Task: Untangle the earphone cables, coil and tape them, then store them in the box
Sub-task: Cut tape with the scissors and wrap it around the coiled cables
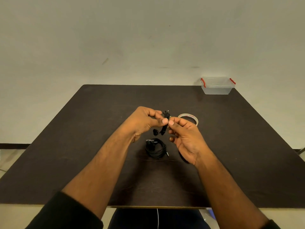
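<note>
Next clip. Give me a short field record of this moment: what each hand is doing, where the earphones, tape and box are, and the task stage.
left hand: pinches the held earphone bundle
right hand: pinches the same bundle from the other side
second earphone coil: lies on the table, below the hands
tape roll: flat on the table, just behind the right hand
box: far right corner, red clips, lid on
stage: bundle in hand, not yet boxed
</note>
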